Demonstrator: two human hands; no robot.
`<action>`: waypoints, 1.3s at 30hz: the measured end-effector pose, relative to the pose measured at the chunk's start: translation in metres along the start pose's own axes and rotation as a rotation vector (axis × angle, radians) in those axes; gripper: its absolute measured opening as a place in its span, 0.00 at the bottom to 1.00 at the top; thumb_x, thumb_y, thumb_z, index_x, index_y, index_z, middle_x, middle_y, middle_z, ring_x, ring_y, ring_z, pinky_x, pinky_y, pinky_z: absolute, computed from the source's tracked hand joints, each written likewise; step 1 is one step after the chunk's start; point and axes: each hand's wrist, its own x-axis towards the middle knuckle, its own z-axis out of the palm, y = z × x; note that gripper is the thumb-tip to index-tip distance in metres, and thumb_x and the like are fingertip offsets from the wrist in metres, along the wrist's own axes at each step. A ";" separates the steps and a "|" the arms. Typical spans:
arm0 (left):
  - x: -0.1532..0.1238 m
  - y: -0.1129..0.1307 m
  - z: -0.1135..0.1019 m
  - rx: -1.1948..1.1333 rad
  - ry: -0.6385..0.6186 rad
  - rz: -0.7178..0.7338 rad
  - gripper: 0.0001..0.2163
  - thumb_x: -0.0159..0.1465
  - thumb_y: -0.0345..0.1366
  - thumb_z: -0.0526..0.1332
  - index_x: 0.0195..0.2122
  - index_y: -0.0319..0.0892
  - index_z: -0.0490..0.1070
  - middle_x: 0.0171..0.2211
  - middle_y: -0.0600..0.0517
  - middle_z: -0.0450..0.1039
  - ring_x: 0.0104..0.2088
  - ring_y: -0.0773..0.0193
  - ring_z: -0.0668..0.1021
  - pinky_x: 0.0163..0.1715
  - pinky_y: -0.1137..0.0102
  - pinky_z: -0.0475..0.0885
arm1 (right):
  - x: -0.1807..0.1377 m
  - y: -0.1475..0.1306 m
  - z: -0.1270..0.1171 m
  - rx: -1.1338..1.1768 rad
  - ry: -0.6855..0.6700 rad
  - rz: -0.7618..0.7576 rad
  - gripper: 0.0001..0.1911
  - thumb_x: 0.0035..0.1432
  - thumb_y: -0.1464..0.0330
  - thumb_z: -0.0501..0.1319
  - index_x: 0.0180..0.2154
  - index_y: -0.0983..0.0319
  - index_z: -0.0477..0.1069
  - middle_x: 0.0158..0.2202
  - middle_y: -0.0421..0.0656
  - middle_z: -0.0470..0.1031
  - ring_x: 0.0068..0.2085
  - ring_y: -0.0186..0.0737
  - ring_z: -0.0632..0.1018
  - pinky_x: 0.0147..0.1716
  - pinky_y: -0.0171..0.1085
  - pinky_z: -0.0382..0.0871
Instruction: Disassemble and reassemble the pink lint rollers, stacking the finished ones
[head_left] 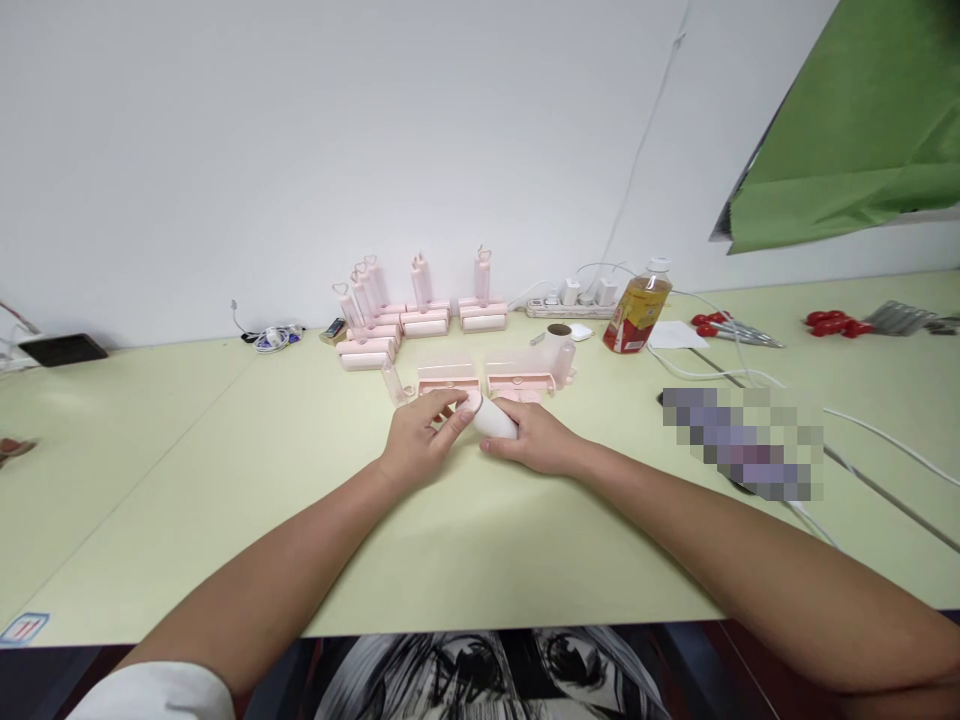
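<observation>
A white lint roller roll (497, 420) is held just above the table in front of me. My right hand (538, 437) wraps round its right end. With thumb and fingers closed, my left hand (420, 437) grips the pink end piece (471, 401) at the roll's left end. Beyond my hands lie two opened pink cases, a left one (450, 383) and a right one (520, 381), with clear lids raised. One clear pink handle (392, 382) lies left of them, another handle (565, 363) at the right. Behind that stands a loose roll with a brown core (558, 332).
Several pink lint rollers (366, 350) with upright handles line the wall. A drink bottle (637, 312), a power strip (571, 309) and red-handled tools (735, 328) are at the right. White cables (757, 375) cross there near a pixelated object (739, 445). Another person's hand (15, 449) shows far left.
</observation>
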 end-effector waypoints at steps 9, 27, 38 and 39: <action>0.001 -0.006 -0.001 -0.020 -0.054 0.082 0.13 0.65 0.43 0.59 0.47 0.44 0.74 0.44 0.47 0.78 0.38 0.63 0.77 0.34 0.69 0.74 | 0.000 0.003 0.001 0.011 0.001 -0.013 0.19 0.53 0.61 0.65 0.46 0.60 0.72 0.39 0.42 0.76 0.38 0.43 0.74 0.36 0.38 0.65; -0.002 0.001 0.007 -0.003 -0.021 0.177 0.24 0.58 0.39 0.65 0.55 0.46 0.62 0.49 0.45 0.66 0.38 0.65 0.72 0.27 0.74 0.70 | 0.003 0.009 0.004 0.088 0.054 -0.015 0.23 0.55 0.57 0.65 0.50 0.61 0.71 0.42 0.44 0.76 0.41 0.46 0.74 0.39 0.40 0.65; 0.016 0.002 -0.013 0.611 -0.266 -0.368 0.11 0.62 0.37 0.54 0.43 0.43 0.70 0.32 0.49 0.76 0.32 0.56 0.77 0.29 0.66 0.66 | 0.004 0.010 0.004 0.066 0.079 0.054 0.22 0.54 0.58 0.65 0.49 0.61 0.71 0.43 0.46 0.76 0.41 0.46 0.73 0.38 0.40 0.64; 0.016 0.001 -0.012 0.675 -0.323 -0.397 0.11 0.62 0.39 0.54 0.42 0.43 0.70 0.34 0.47 0.77 0.35 0.53 0.78 0.30 0.65 0.67 | 0.004 0.010 0.004 0.070 0.081 0.052 0.22 0.54 0.58 0.65 0.48 0.61 0.71 0.43 0.46 0.75 0.41 0.46 0.73 0.38 0.40 0.64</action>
